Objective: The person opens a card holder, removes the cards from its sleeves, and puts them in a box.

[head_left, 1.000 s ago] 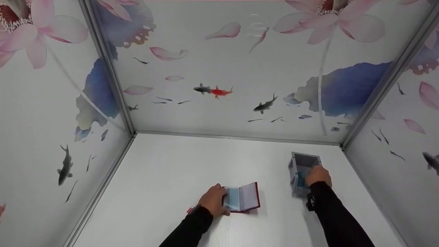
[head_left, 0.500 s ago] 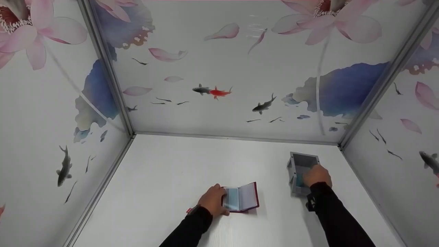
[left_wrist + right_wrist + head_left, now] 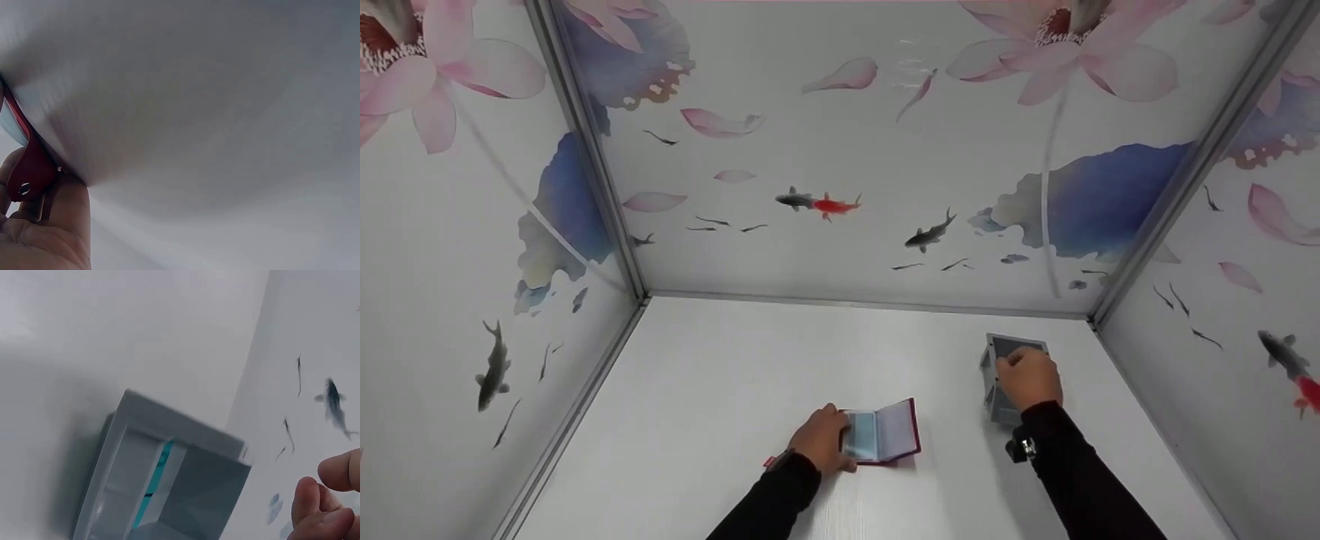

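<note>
A red card holder with clear, bluish sleeves lies spread on the white table. My left hand grips its left edge, thumb near the front and fingers at the back. In the left wrist view, fingers curl behind its red flap, which has a metal snap. To the right stands a grey open-topped box. My right hand hovers over it, fingers loosely bent, with nothing visible in them in the right wrist view. Inside the box, a flat card-like piece with a teal strip shows.
White panels printed with lotus flowers and fish enclose the table at the back, left and right. The box stands near the right back corner. White tabletop stretches between the left panel and the card holder.
My right hand has lifted out of the grey box and shifted slightly left and up above it. The left hand keeps its grip on the card holder. The head view has turned slightly right.
</note>
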`<state>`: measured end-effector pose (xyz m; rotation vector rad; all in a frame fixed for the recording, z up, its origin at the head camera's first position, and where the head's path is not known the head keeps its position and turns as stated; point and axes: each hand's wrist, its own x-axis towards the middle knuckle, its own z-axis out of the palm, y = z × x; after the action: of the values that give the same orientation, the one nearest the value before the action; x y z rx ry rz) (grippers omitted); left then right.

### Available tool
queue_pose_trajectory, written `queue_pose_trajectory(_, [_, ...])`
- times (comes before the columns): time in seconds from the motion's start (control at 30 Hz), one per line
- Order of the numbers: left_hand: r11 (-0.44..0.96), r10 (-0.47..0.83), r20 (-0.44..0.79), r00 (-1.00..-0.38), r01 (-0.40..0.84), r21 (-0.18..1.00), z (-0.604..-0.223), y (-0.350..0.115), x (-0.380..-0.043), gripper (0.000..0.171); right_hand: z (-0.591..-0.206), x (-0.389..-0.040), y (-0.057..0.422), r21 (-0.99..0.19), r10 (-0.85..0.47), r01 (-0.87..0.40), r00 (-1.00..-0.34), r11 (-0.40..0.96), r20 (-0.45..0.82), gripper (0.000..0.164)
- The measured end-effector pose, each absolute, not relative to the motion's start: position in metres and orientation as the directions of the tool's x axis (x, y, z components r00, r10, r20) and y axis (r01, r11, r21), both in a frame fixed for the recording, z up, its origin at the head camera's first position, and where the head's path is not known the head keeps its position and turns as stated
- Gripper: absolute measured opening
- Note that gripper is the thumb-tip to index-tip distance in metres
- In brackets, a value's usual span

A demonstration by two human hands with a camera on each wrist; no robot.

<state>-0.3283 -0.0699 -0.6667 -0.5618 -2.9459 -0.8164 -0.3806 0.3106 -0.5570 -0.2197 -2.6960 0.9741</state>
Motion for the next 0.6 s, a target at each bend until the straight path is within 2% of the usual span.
queue_pose_trajectory(0.27, [0.794,0.321,0.11,-0.941,0.331,0.509,-0.66,-0.071,-0.325,0.065,-0.556,-0.368,0.247,-0.724,0.155,-0.065,-0.96,0.687,0.233,0.016])
queue_pose_trajectory(0.6, [0.798,0.325,0.106,-0.94,0.333,0.503,-0.654,-0.07,-0.32,0.066,-0.572,-0.35,0.179,-0.808,0.011,-0.049,-0.998,0.587,0.068,0.015])
